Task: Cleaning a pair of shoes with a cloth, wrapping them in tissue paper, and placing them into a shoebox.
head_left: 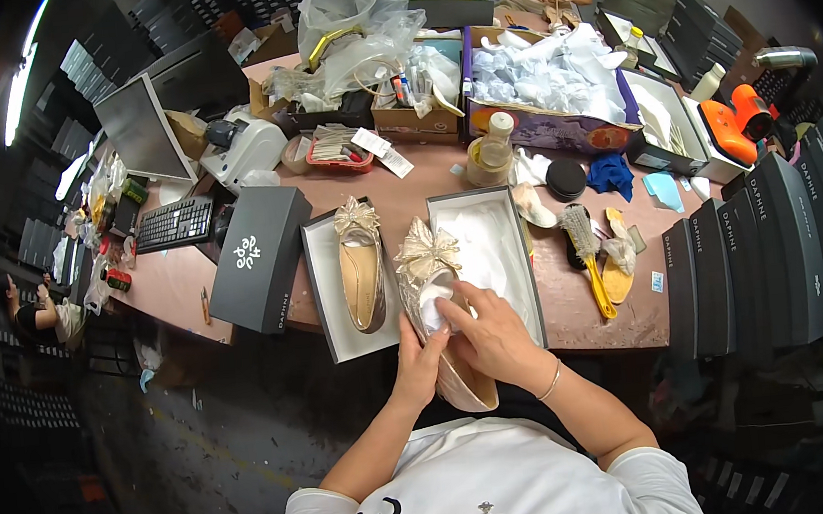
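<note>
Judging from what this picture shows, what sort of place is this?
Probably a shoe packing or finishing workroom: a gold shoe lies in an open box, dark shoeboxes stand in a row at the right, and a large carton holds crumpled pale wrapping.

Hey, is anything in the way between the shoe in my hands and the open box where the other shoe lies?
Nothing visible stands between the held shoe and the open box except the box's own right wall; inside, the other shoe takes up part of the space.
</note>
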Tool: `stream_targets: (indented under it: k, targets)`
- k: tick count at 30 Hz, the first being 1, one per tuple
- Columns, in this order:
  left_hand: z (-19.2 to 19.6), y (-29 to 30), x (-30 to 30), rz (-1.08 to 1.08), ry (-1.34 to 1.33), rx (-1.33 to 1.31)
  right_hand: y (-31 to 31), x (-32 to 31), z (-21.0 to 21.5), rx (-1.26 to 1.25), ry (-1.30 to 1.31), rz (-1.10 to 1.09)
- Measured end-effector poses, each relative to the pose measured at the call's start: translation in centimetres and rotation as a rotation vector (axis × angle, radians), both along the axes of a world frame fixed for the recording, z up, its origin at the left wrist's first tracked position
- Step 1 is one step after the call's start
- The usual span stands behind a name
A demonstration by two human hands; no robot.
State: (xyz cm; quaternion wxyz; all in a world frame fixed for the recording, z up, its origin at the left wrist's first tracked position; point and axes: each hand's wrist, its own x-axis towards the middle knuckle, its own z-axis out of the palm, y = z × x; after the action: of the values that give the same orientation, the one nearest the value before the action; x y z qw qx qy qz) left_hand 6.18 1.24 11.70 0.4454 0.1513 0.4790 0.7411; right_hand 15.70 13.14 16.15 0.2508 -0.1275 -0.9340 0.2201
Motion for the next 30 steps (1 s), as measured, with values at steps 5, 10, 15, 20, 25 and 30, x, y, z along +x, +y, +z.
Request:
stream_targets:
  k: [5, 10, 15, 20, 25, 30]
  targets:
    - [-0.8, -0.1, 0.8, -0.022, 0.195, -0.072, 2.6, -1.8, -3.3, -0.102, 0.066, -0.069]
    - [-0.4, -1.0, 0.2, -0.127, 0.141, -0.152, 3.0, -1.6, -1.2, -0.397, 0.196, -0.232]
    - [-1.7, -0.2, 1.5, -0.128, 0.051, -0.108, 4.6, -2.5, -3.2, -0.594, 0.068, -0.091]
    - [-1.0, 0.5, -4.7, -0.102, 0.579, -0.181, 9.1, -2.5, -1.5, -0.663, -0.135, -0.185]
    - [-4.4, 0.7, -13.9, -0.086, 1.370, -0.925, 9.7, -3.0, -10.1, -0.165, -0.331, -0.254]
    - [-3.3, 2.7, -14.6, -0.338, 1.252, -1.158, 3.7, -1.3, -1.1, -0.246, -0.700, -0.047]
